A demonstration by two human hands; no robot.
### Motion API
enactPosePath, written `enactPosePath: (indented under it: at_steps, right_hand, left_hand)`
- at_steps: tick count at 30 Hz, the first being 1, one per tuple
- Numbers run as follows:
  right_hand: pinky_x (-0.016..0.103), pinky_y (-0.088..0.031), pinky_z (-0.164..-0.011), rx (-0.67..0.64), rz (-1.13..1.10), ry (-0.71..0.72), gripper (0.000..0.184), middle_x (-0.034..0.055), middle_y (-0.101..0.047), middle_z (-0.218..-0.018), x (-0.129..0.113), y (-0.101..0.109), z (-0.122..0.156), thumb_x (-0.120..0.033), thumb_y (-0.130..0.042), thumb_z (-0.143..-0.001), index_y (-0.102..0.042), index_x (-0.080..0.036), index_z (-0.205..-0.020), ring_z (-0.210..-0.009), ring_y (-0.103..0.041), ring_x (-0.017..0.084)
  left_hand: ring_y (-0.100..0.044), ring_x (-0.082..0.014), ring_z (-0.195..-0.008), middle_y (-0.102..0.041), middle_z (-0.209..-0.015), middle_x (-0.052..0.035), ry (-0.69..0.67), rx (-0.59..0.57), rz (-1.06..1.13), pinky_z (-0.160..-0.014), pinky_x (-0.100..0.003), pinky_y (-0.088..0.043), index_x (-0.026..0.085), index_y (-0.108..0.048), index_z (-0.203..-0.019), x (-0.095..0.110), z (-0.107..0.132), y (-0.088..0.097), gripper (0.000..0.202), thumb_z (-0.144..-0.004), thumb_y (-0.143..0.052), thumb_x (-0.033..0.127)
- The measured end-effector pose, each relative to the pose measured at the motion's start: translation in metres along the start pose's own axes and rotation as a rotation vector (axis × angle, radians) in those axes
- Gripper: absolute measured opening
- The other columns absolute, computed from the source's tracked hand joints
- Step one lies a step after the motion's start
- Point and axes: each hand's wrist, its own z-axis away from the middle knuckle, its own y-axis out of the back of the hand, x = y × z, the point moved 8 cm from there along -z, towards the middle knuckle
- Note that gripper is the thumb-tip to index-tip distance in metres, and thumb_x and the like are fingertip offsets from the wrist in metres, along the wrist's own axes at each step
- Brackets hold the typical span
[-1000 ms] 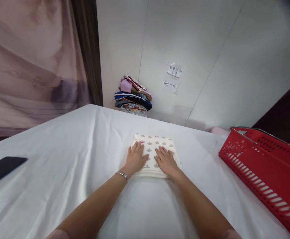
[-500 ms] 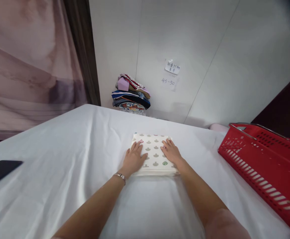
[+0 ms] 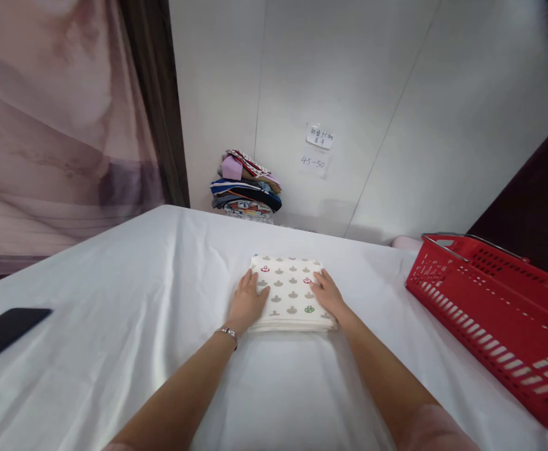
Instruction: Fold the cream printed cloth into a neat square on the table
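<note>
A folded white cloth (image 3: pixel 285 291) printed with grey, red and green mushroom shapes lies in a neat, layered square on the white-covered table. Along its left edge rests my left hand (image 3: pixel 248 300), thumb stretched over the top and fingers lying by the side. My right hand (image 3: pixel 329 293) touches the right edge with its fingers extended, the fingertips on the border of the print. Both hands look open, and the cloth stays flat between them. The undersides of the fingers are hidden.
A red plastic basket (image 3: pixel 494 313) with metal handles stands on the right. At the left edge lies a dark flat object (image 3: pixel 8 335). Beyond the table's far edge rises a pile of folded clothes (image 3: pixel 248 188) against a wall bearing paper notes (image 3: pixel 319 136). A pink curtain (image 3: pixel 57 125) hangs left.
Both hands have slid outward from the top of the cloth to its left and right edges, uncovering more of the print. The view has tilted and shifted slightly.
</note>
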Motion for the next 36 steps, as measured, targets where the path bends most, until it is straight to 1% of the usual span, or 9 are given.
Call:
enactPosePath:
  at_steps: [3,7,13,16,18,21,24,29,36]
  right_hand:
    - [0.04,-0.026,-0.113,0.043,-0.107,-0.019,0.052,0.0096,-0.029,-0.152,0.017,0.001,0.015,-0.04,-0.045,-0.088,-0.048,-0.02,-0.136,-0.138,-0.03,0.023]
    - [0.046,-0.032,-0.109,0.126,-0.17,-0.01,0.048,0.0088,-0.04,-0.146,0.033,0.001,0.037,-0.041,-0.042,-0.088,-0.053,-0.023,-0.132,-0.134,-0.038,0.025]
    - [0.048,-0.034,-0.108,0.197,-0.203,0.033,0.049,0.0077,-0.045,-0.142,0.038,0.001,0.05,-0.046,-0.037,-0.089,-0.054,-0.024,-0.13,-0.133,-0.038,0.025]
    - [0.049,-0.034,-0.108,0.202,-0.188,0.02,0.05,0.0085,-0.045,-0.141,0.037,0.0,0.049,-0.043,-0.035,-0.089,-0.053,-0.023,-0.131,-0.132,-0.039,0.025]
    - [0.048,-0.034,-0.108,0.195,-0.174,-0.005,0.05,0.0093,-0.045,-0.141,0.034,-0.002,0.05,-0.04,-0.035,-0.089,-0.053,-0.022,-0.131,-0.132,-0.04,0.025]
    - [0.045,-0.033,-0.109,0.185,-0.122,-0.009,0.05,0.0103,-0.043,-0.143,0.025,-0.007,0.056,-0.038,-0.034,-0.09,-0.051,-0.02,-0.133,-0.133,-0.038,0.025]
    - [0.046,-0.031,-0.111,0.19,-0.068,0.054,0.05,0.0096,-0.042,-0.144,0.012,-0.01,0.065,-0.039,-0.031,-0.092,-0.049,-0.021,-0.135,-0.135,-0.035,0.025]
    - [0.043,-0.03,-0.112,0.18,-0.07,0.079,0.051,0.0088,-0.04,-0.145,0.007,-0.01,0.071,-0.041,-0.03,-0.093,-0.049,-0.02,-0.136,-0.135,-0.035,0.024]
    - [0.044,-0.029,-0.112,0.181,-0.017,0.065,0.051,0.0091,-0.037,-0.147,0.004,-0.006,0.072,-0.04,-0.029,-0.093,-0.049,-0.02,-0.136,-0.136,-0.032,0.026]
  left_hand:
    - [-0.039,-0.0296,-0.132,-0.038,-0.146,-0.02,0.073,0.021,0.01,-0.106,-0.04,-0.033,0.007,-0.038,-0.135,-0.01,-0.003,0.002,0.058,-0.088,-0.04,0.041]
    - [-0.049,-0.0279,-0.123,-0.056,-0.131,-0.0171,0.08,0.043,0.016,-0.103,-0.038,-0.036,0.011,-0.042,-0.131,-0.015,-0.005,0.006,0.055,-0.087,-0.043,0.044]
    - [-0.054,-0.0281,-0.117,-0.057,-0.129,-0.0182,0.132,0.021,0.029,-0.094,-0.038,-0.042,0.012,-0.043,-0.131,-0.02,0.013,0.013,0.055,-0.087,-0.042,0.044]
    - [-0.059,-0.0297,-0.111,-0.061,-0.123,-0.0173,0.196,-0.037,0.047,-0.088,-0.04,-0.045,0.014,-0.043,-0.133,-0.027,0.018,0.014,0.059,-0.087,-0.042,0.05]
    - [-0.061,-0.0302,-0.106,-0.065,-0.117,-0.0159,0.244,-0.064,0.084,-0.085,-0.04,-0.046,0.016,-0.041,-0.135,-0.032,0.014,0.015,0.062,-0.085,-0.044,0.052]
    - [-0.061,-0.0289,-0.106,-0.065,-0.116,-0.0133,0.269,-0.023,0.146,-0.086,-0.038,-0.046,0.018,-0.039,-0.137,-0.038,0.001,0.02,0.064,-0.083,-0.049,0.05]
    - [-0.061,-0.028,-0.107,-0.066,-0.116,-0.011,0.292,0.004,0.17,-0.086,-0.037,-0.046,0.02,-0.046,-0.132,-0.046,-0.006,0.022,0.057,-0.082,-0.05,0.049]
    - [-0.061,-0.0261,-0.104,-0.066,-0.116,-0.0081,0.25,0.047,0.206,-0.087,-0.035,-0.046,0.022,-0.057,-0.119,-0.049,0.001,0.02,0.046,-0.083,-0.049,0.05]
    - [-0.058,-0.0254,-0.112,-0.062,-0.123,-0.0086,0.224,0.027,0.215,-0.094,-0.034,-0.044,0.02,-0.055,-0.121,-0.047,0.01,0.022,0.045,-0.084,-0.05,0.046]
